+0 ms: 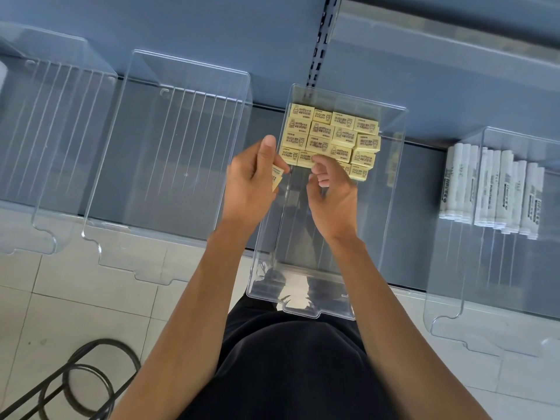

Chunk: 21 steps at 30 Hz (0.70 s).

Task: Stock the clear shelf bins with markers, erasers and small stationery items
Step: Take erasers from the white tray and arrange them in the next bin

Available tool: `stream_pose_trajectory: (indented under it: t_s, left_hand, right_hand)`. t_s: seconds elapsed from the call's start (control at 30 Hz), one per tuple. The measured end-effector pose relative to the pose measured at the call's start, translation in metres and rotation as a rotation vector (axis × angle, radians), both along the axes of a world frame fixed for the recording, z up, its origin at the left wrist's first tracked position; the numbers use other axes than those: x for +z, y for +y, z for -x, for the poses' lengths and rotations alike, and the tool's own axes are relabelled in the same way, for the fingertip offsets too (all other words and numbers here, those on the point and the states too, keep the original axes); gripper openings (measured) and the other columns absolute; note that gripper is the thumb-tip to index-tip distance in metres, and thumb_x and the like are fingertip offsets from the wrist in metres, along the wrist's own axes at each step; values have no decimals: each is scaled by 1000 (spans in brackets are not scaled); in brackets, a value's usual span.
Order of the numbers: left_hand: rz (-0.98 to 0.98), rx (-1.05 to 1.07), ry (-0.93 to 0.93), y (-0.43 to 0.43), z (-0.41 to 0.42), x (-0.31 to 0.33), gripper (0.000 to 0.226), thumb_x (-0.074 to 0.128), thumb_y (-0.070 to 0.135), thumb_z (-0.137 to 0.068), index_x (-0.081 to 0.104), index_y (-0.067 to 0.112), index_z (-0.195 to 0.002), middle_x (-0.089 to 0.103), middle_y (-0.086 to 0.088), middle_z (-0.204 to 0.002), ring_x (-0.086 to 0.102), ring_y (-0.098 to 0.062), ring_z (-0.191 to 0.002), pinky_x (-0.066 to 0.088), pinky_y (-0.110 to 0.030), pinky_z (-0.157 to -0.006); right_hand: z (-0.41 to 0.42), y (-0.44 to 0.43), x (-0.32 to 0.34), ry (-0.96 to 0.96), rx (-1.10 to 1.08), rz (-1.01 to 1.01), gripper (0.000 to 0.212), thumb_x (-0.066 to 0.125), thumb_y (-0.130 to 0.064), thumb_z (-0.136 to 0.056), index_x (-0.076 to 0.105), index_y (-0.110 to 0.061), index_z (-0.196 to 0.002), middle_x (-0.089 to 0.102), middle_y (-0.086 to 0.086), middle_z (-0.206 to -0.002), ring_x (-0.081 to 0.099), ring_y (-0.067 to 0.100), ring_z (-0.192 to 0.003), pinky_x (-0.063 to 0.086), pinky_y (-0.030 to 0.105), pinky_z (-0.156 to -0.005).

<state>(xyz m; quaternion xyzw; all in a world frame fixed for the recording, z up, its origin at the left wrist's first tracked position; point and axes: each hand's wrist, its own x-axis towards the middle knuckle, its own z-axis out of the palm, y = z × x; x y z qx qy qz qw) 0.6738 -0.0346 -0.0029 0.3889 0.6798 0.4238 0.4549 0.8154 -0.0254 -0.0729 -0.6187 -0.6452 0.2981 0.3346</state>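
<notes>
My left hand (pixel 253 181) is curled round a couple of yellow erasers (pixel 277 177), thumb up, the fingers folded over them so only their ends poke out on the side toward the bin. They sit just outside the left wall of the clear bin (pixel 303 312) in front of me, level with the front row of the stacked erasers (pixel 333 135) already inside.

My right hand (pixel 333 192) is inside that bin, fingers bent, the fingertips (pixel 318 160) on the near row of the stack. Whether it is pinching one eraser or only touching the row I cannot tell (the knuckles hide the spot).

The stacked erasers fill the back part of the bin in tight rows, printed faces up, some lying on top of others. The front part of its floor shows bare ribbed plastic.

To the right, well apart, a second clear bin (pixel 448 327) holds white markers (pixel 491 190) laid side by side lengthwise. To the left stand two more clear bins, one near (pixel 100 259) and one further off (pixel 18 251), all on the grey-blue shelf (pixel 424 101).
</notes>
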Motion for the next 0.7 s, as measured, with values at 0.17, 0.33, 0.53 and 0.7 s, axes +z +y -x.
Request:
stream_pose_trajectory:
  t_s: [0.17,0.33,0.53,0.7]
  left_hand:
    - [-13,68,-22,-8,-5,5,53,34,28,-109,61,11,-66,60,9,-57,50,-5,-44,37,-20,-41]
    - [-28,170,-99,-14,-22,10,53,33,29,-109,58,12,-65,61,5,-58,58,-10,-56,44,-23,-50]
    - [16,134,-182,-23,-26,18,44,30,24,-108,54,8,-74,53,0,-65,49,-6,-51,36,-18,-43]
    - [-2,32,-471,-37,-24,17,20,32,23,-81,48,11,-82,50,2,-62,36,-10,-44,25,-20,-37]
  right_hand:
    - [-2,-19,29,111,-37,90,11,55,-6,-96,63,-8,-103,71,1,-82,65,9,-70,57,22,-64]
    - [14,-25,80,432,87,177,11,57,-19,-98,60,-10,-92,67,4,-74,66,15,-67,56,36,-61]
    - [5,-30,89,454,182,303,13,68,-13,-91,60,-15,-100,68,0,-81,66,12,-76,55,25,-72]
    - [1,-40,89,567,136,356,6,61,-6,-94,60,-11,-97,66,-2,-74,64,8,-66,52,26,-65]
